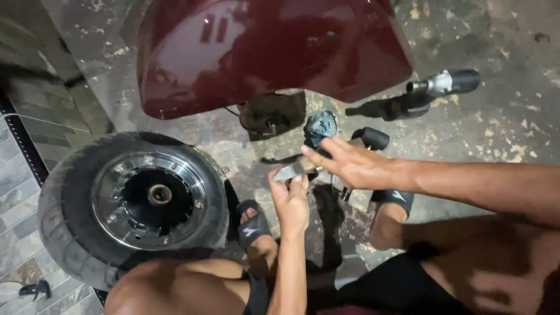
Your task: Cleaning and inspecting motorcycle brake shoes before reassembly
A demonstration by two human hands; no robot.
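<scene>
My left hand pinches a small flat grey metal piece between thumb and fingers, held above the floor in front of my knees. My right hand reaches in from the right with fingers spread, its fingertips touching the same metal piece. Just beyond my right hand lies a dirty blue-grey part on the concrete. Whether the right hand grips anything is hidden by its back.
A removed scooter wheel with chrome hub lies flat at left. A dark red scooter body panel hangs above the bare axle hub. A cordless power tool lies at upper right. My sandalled feet rest on stained concrete.
</scene>
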